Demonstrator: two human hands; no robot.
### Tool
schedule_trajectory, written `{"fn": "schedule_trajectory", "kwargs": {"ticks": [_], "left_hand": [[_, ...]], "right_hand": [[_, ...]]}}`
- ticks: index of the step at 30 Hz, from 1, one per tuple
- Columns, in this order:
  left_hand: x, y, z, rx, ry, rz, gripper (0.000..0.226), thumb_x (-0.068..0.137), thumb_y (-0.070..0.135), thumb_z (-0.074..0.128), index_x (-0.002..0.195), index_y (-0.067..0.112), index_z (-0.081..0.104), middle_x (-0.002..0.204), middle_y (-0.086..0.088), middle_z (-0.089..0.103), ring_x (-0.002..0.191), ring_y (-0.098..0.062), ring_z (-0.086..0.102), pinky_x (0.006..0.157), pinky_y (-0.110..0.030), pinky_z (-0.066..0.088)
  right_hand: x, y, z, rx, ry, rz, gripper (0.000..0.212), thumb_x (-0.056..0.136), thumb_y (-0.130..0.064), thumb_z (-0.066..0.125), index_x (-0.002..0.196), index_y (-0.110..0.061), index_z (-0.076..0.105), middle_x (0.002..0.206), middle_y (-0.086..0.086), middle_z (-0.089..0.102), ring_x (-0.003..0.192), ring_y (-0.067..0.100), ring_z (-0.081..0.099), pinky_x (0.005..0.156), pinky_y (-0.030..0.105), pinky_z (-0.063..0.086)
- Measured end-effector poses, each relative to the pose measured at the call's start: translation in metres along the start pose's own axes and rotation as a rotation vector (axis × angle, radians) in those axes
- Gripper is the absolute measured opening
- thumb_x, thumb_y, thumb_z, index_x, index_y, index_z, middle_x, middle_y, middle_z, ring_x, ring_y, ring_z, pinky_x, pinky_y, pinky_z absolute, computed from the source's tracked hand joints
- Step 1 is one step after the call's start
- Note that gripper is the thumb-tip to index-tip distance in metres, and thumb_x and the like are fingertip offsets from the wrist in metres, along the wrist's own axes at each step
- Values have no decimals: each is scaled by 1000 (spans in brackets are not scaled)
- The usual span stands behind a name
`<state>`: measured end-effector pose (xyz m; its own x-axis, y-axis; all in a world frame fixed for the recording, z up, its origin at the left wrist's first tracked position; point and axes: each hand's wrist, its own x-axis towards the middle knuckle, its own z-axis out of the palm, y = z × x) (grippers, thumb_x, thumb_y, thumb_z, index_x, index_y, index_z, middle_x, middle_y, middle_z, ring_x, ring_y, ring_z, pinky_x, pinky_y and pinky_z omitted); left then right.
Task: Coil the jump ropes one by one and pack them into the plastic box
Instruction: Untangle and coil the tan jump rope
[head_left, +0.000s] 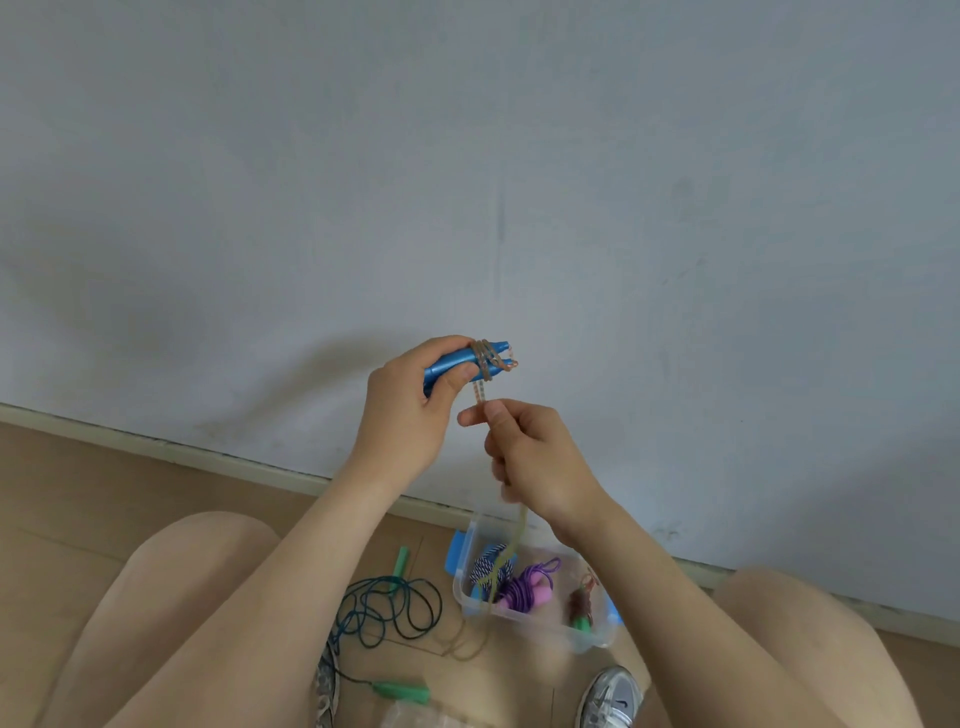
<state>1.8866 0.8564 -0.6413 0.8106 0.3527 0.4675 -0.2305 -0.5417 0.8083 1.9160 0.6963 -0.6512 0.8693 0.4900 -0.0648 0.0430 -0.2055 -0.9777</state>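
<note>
Centre frame, the left hand (410, 410) curls round two blue plastic handles (447, 364) held side by side, with tan translucent rope (480, 392) wound about their tips. Just below, the right hand (545, 457) pinches that rope between thumb and forefinger. Its tail hangs across the clear plastic box (589, 636) to the wooden floor (78, 493).

The box lies lower centre, close to the pale skirting board (234, 460) under the grey wall (467, 156). It seems to hold three ropes: striped blue-and-white (488, 564), purple (519, 590) and brownish (576, 603). One dark green rope (439, 608) with two green handles (402, 693) sprawls left of it. Bare floor opens at left
</note>
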Motion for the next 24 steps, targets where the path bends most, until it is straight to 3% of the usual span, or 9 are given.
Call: {"fn": "schedule_trajectory", "kwargs": {"ticks": [3,6,9,12,14,16,18,21,24], "left_hand": [[-3,-2,2,56,-20,9,20,101,18,68,119,23,76,106,14,77,94,-5,68,75,-12,46],[-4,-3,2,243,-143,88,22,102,19,65,120,28,75,102,7,72,90,-10,64,80,-25,49],[-4,-5,1,433,-381,65,28,106,18,57,128,28,71,103,0,60,98,-18,57,87,-36,49],[-10,-6,1,446,-566,47,27,108,18,52,130,27,65,108,2,53,100,-15,55,89,-35,48],[-12,-4,1,407,-601,29,19,108,18,50,119,29,61,107,4,51,93,-10,53,82,-32,45],[-10,-2,0,375,-601,-1,14,105,17,50,103,29,57,100,5,53,84,-10,51,73,-31,40],[-10,1,-2,318,-572,-23,17,105,21,48,91,24,56,85,5,56,71,-10,47,64,-30,35],[-9,3,-2,229,-452,-14,47,112,40,35,80,14,57,68,7,52,61,-8,44,61,-27,36],[-6,8,-1,149,-294,-14,59,107,56,33,72,17,62,59,9,55,56,-5,50,59,-20,39]], "right_hand": [[-1,-3,0,-382,50,-207,25,108,-30,54,93,-19,71,60,-8,48,52,6,41,55,22,36],[3,2,-9,-577,105,-333,22,103,-21,57,82,-17,64,56,-10,48,55,12,45,59,30,39],[5,3,-17,-897,142,-459,15,103,-26,59,99,-16,70,76,-8,59,72,23,58,65,40,48],[7,-1,-25,-973,226,-419,14,100,-34,64,106,-26,74,91,-5,71,84,24,66,68,41,55],[9,-1,-30,-899,239,-400,10,98,-31,68,100,-30,78,90,-9,73,84,16,66,71,38,55],[14,2,-35,-688,208,-365,8,94,-27,74,93,-29,82,84,-13,75,81,5,65,74,27,52],[15,2,-39,-508,146,-318,8,94,-21,77,90,-25,84,78,-13,77,75,6,67,70,24,51],[14,-1,-43,-237,32,-210,12,98,-21,76,94,-13,83,86,4,80,83,29,73,80,43,59],[11,-3,-43,33,-101,-70,28,99,-34,73,97,-8,82,99,24,76,82,27,64,80,36,50]]}}
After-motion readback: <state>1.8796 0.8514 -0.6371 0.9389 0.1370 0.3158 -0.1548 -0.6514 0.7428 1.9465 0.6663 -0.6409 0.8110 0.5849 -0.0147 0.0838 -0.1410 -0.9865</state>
